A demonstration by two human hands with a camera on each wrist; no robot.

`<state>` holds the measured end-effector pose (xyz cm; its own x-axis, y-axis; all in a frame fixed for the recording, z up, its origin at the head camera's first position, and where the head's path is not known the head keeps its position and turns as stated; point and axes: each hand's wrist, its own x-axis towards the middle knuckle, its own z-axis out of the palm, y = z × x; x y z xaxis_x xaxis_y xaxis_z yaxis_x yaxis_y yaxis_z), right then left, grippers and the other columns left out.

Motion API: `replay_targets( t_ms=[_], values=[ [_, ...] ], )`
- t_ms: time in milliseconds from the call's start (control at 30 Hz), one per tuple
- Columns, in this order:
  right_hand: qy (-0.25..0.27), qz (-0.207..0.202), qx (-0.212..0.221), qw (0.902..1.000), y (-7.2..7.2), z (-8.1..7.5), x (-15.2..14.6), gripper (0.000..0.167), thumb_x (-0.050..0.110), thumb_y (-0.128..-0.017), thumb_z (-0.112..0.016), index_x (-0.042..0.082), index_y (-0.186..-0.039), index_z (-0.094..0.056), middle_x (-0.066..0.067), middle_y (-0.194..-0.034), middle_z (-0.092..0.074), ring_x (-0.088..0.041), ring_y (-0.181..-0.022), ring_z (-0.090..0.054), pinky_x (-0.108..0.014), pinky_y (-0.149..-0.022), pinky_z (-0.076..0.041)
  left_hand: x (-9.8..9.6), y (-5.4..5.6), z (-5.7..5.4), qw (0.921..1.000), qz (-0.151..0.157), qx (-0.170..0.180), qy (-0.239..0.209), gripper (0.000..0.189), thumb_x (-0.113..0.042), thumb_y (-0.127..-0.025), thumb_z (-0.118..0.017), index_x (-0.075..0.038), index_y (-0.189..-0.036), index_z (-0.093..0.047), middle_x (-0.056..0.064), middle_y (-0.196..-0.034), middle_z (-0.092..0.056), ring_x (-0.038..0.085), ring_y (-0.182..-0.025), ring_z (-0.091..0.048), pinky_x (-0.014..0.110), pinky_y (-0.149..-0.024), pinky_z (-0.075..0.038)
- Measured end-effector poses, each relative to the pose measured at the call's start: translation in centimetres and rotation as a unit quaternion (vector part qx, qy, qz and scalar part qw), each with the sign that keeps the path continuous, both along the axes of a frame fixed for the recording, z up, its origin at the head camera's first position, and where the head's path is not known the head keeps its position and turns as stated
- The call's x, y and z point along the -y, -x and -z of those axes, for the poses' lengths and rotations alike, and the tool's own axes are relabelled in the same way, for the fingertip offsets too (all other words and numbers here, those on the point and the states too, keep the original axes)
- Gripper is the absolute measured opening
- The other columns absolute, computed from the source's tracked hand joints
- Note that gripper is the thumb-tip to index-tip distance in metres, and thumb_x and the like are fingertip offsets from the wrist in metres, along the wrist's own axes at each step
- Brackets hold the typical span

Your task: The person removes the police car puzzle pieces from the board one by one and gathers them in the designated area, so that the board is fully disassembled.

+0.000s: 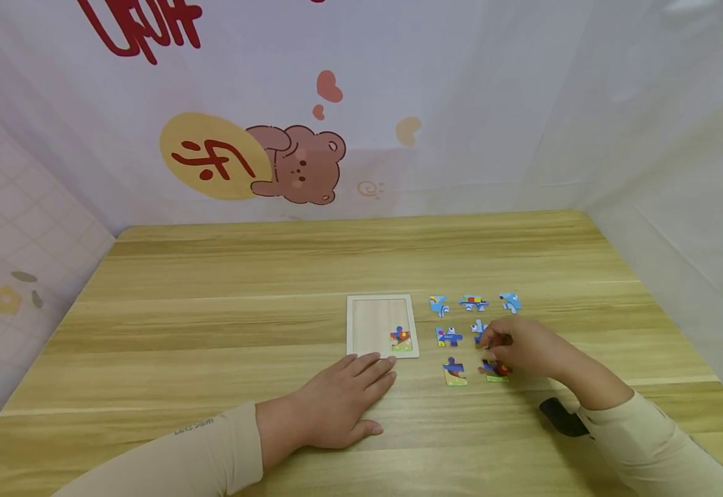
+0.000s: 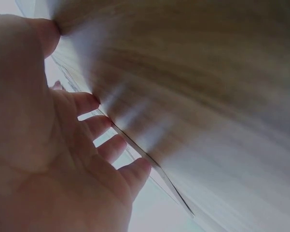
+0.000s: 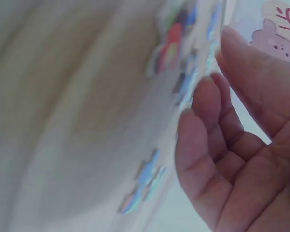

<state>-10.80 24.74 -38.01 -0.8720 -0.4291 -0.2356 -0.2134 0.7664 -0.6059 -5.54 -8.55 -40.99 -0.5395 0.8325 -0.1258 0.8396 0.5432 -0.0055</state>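
My left hand lies palm down with spread fingers, its fingertips at the near edge of a shallow wooden puzzle tray. One jigsaw piece with red and green print sits in the tray's near right corner. Over the loose pieces hovers my right hand, thumb and bent fingers apart, nothing visible between them in the right wrist view. Just beneath it are a red and green piece and a blue and white piece, both partly covered by the fingers.
Other loose jigsaw pieces lie right of the tray: a blue one, a yellowish one, and several along the back, including a blue corner piece. The wooden table meets a printed curtain behind.
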Motion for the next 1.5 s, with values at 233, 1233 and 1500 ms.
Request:
replay_targets(
  t_ms=[233, 1233, 1500],
  values=[
    [-0.001, -0.006, -0.05, 0.9987, 1.0, -0.5, 1.9, 0.008, 0.008, -0.086, -0.071, 0.009, -0.093, -0.067, 0.003, -0.088, -0.061, -0.013, -0.082, -0.053, -0.03, -0.072, -0.047, 0.1, 0.0, -0.1, 1.0, -0.006, 0.005, 0.004, 0.068, -0.055, -0.098, -0.04, -0.013, -0.15, -0.034, 0.004, -0.158, -0.027, 0.024, -0.143, -0.028, 0.042, -0.111, -0.033],
    [0.009, -0.056, -0.031, 0.9979, 3.9, 0.3, 10.7, 0.019, 0.003, -0.087, -0.067, 0.001, -0.106, -0.07, -0.003, -0.095, -0.065, -0.016, -0.084, -0.057, -0.034, -0.078, -0.05, -0.1, 0.1, 0.2, 0.9999, 0.002, -0.012, -0.002, 0.068, -0.055, -0.097, -0.041, -0.013, -0.149, -0.036, 0.005, -0.157, -0.028, 0.024, -0.142, -0.029, 0.042, -0.11, -0.034],
    [-0.024, -0.062, -0.015, 0.9977, 4.2, 0.6, 11.5, 0.017, 0.003, -0.086, -0.069, 0.0, -0.103, -0.071, -0.002, -0.09, -0.06, -0.014, -0.079, -0.053, -0.031, -0.075, -0.049, -0.1, 0.1, 0.1, 0.9999, -0.006, 0.004, 0.015, 0.067, -0.055, -0.098, -0.039, -0.014, -0.151, -0.034, 0.003, -0.158, -0.025, 0.023, -0.144, -0.026, 0.041, -0.111, -0.031]
  ],
)
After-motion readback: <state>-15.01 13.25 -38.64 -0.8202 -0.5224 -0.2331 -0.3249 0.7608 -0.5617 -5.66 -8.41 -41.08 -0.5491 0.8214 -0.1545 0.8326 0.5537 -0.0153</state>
